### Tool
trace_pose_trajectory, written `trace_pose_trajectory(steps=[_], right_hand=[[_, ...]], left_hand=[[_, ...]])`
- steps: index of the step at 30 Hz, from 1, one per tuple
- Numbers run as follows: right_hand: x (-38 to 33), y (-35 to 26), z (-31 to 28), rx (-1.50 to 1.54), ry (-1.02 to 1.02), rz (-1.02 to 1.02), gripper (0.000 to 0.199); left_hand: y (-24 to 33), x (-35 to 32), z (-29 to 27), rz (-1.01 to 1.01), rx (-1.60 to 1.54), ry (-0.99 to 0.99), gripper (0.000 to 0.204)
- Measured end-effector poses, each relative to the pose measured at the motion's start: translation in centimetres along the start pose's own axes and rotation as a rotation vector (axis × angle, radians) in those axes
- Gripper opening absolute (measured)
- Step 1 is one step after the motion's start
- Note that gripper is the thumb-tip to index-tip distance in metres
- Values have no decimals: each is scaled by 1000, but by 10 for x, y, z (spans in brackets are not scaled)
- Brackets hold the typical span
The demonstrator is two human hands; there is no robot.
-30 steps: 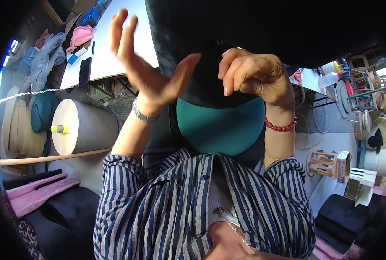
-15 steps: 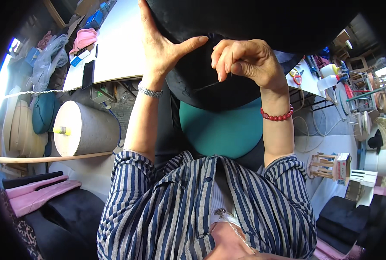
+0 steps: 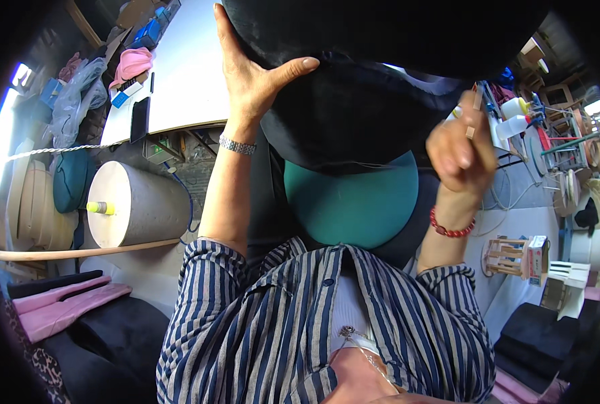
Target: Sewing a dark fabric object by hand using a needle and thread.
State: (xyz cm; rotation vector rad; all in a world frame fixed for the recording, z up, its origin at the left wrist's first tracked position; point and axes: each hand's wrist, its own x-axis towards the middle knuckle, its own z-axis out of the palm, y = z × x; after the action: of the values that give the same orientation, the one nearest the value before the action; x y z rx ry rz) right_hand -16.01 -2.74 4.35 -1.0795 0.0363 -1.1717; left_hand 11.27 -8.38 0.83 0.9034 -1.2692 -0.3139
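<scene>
A large black fabric-covered piece, apparently a padded upholstery part, fills the space in front of me. My left hand holds its left edge, thumb stretched across the surface and one finger pointing up along the side; the other fingers are hidden by the black fabric. My right hand is off to the right of the piece, fingers curled in and smeared by motion. A faint thread runs along the lower edge of the black piece toward that hand. Any needle in its fingers is too blurred to see. Below lies a teal rounded surface.
A white tabletop stands beyond my left arm, with a dark phone and pink cloth on it. At left is a large grey roll. White bottles stand at right, above a small wooden stool.
My right hand has moved right and slightly down, away from the black piece, where it pinched a thin needle and thread. My left hand keeps its place on the edge.
</scene>
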Motion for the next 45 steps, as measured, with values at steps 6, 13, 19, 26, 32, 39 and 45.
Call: trace_pose_trajectory(steps=[6, 13, 19, 26, 32, 39, 45], right_hand=[[-80, -69, -4, -28, 221, -209, 6], [-170, -98, -18, -103, 463, -299, 9], [-187, -80, -16, -186, 574, -191, 12], [-202, -86, -44, -208, 768, -190, 9], [-191, -63, -44, -450, 1048, -94, 10], [-95, 33, -4, -1263, 582, 163, 19], [-3, 87, 26, -1552, 437, -442, 38]], left_hand=[[-18, 0, 0, 136, 107, -18, 141], [-27, -18, -4, 524, 372, 212, 124], [8, -13, 7, 1112, 660, -101, 34], [8, -15, 2, 934, 657, -161, 37], [29, -9, 1, 817, 656, -266, 23], [15, -10, -6, 864, 565, -207, 26], [16, -10, 2, 833, 521, -199, 25]])
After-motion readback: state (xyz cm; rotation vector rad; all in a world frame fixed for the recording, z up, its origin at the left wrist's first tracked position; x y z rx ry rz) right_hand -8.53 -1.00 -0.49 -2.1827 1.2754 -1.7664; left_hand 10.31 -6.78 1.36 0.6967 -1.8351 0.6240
